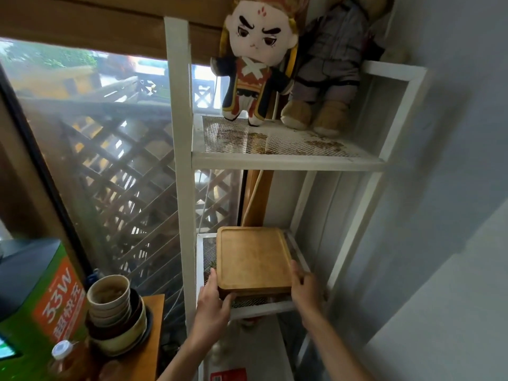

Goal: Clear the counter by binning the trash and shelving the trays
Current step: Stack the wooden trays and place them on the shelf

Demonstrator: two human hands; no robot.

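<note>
On lower mesh shelf (204,250): wooden trays (251,257) gripped at near corners, left hand (213,299) and right hand (303,288) fingers clasping edges, squaring stack.

White mesh shelf (204,251): stacked wooden trays (251,257) on it.

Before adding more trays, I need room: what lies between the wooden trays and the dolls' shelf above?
Nothing in the head view: open space above the wooden trays up to the dolls' shelf.
</note>
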